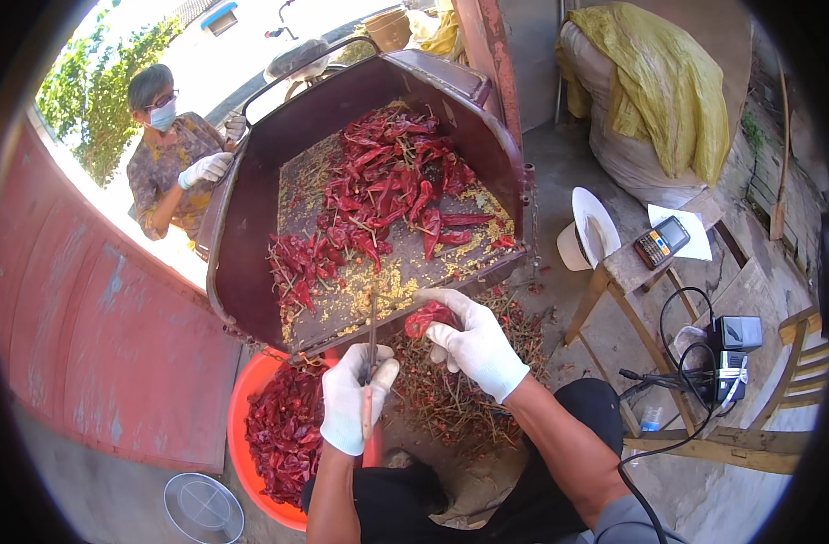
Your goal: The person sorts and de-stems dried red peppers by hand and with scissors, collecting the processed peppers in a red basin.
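My left hand (349,394), in a white glove, is closed around scissors (373,328), their dark narrow blades pointing up and an orange-toned handle below. To its right, my white-gloved right hand (473,344) pinches a dried red chili pepper (430,319). Both hands are just in front of the near edge of a dark red metal cart bed (251,213). On the bed lies a heap of dried red chili peppers (387,181) among scattered yellow seeds. Below my left hand, an orange tub (239,408) holds more red peppers (283,426).
Stems and scraps (469,408) pile up on the ground below my right hand. A masked person (174,172) in white gloves stands at the cart's far left. Right are a wooden stool (628,269) with a handheld device (661,242), a white hat (596,227) and cables. A round sieve (204,508) lies lower left.
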Available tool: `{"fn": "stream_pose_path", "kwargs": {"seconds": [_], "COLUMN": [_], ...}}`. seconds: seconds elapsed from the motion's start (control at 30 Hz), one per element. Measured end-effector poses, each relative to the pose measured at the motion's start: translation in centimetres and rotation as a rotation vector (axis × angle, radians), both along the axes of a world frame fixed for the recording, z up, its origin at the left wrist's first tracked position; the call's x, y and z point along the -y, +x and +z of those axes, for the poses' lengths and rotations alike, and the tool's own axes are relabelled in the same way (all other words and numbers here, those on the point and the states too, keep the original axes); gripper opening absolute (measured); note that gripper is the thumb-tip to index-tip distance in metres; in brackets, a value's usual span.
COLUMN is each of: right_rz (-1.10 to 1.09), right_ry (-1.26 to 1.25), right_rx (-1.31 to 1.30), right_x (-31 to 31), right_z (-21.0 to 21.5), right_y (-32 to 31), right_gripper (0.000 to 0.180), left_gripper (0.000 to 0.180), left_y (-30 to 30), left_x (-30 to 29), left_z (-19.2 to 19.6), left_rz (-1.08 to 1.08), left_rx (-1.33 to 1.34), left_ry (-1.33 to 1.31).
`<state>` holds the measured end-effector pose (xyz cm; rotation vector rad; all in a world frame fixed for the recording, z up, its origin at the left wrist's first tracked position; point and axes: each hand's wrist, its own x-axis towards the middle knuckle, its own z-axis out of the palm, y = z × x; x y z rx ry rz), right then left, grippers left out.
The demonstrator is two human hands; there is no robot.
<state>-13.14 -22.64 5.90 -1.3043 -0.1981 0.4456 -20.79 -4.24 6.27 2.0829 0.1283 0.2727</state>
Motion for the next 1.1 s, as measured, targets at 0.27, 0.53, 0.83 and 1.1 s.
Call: {"fn": "stream_pose_path", "kwargs": {"seconds": [0.27, 0.53, 0.83, 1.1], "right_rz": [0.015, 0.105, 0.052, 0.031], "right_ry": [0.048, -0.002, -0.013, -0.106], "right_rx": [0.032, 0.030, 0.031, 0.141], "right_x": [0.9, 0.5, 0.4, 0.4], "right_z": [-0.1, 0.6, -0.1, -0.5], "right_y": [0.4, 0.4, 0.5, 0.4], "right_gripper": [0.039, 0.030, 0.019, 0.015], "left_gripper": [0.035, 0.030, 0.030, 0.031], "left_y": [-2.1, -2.7, -3.4, -3.5], "left_x": [-0.3, -1.7, -2.2, -2.4], "left_z": [1.3, 1.7, 2.6, 2.6], "left_rz": [-0.086, -0.112, -0.146, -0.196], "left_rx": [0.013, 0.009, -0.051, -0.182], "left_ry": [0.606, 0.721, 0.715, 0.602]}}
